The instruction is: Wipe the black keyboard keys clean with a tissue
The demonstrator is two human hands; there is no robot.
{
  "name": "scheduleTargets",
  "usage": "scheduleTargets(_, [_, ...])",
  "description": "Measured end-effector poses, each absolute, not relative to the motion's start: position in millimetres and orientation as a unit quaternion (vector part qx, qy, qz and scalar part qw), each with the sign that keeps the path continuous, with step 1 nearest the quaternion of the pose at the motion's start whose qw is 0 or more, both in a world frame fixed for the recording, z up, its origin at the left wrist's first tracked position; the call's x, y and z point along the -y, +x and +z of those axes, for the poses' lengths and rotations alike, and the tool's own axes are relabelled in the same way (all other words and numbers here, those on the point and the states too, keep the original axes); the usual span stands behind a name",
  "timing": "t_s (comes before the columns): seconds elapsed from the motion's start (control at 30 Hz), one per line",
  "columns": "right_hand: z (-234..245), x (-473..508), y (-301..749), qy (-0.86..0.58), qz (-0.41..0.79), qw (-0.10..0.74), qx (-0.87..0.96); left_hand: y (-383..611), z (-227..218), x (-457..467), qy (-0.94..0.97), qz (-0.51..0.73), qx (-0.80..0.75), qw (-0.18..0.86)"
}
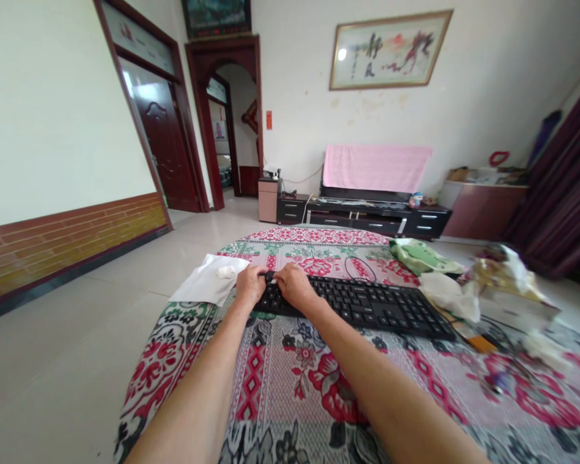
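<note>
A black keyboard (pixel 384 306) lies flat on a patterned tablecloth (pixel 270 386). My left hand (pixel 250 287) is at the keyboard's left end, its fingers closed on the upper left corner. Just beside it, my right hand (pixel 296 287) rests over the left keys with its fingers pinched together. Something small and whitish shows at those fingertips, too small to name. To the left of my left hand lies a white sheet of paper (pixel 200 283), with a crumpled white tissue (pixel 226 272) on it.
At the right of the table are a green cloth (pixel 425 256), crumpled white tissue (pixel 452 295), a box-like item (pixel 517 306) and an orange piece (pixel 482 343). A thin black cable (pixel 348 267) loops behind the keyboard. Across the room stands a low black cabinet (pixel 336 212) with a pink cloth (pixel 377 166) above it.
</note>
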State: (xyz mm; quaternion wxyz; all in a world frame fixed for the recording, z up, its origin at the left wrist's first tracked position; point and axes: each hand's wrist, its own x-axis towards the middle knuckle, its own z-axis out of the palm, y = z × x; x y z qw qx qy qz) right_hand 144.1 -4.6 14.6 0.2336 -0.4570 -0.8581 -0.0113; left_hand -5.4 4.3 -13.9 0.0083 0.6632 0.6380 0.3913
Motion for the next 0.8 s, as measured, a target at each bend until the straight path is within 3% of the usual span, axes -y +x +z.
scheduleTargets(0.37, [16, 12, 180, -0.473, -0.019, 0.234, 0.849, -1, -18, -2, 0.676, 0.387, -0.626, -0.040])
scheduleTargets(0.6, [10, 19, 169, -0.406, 0.005, 0.284, 0.868, -2, -17, -2, 0.680, 0.381, -0.625, -0.030])
scheduleTargets(0.8, [17, 18, 180, -0.407, 0.018, 0.240, 0.881, -3, -18, -2, 0.677, 0.392, -0.623, -0.026])
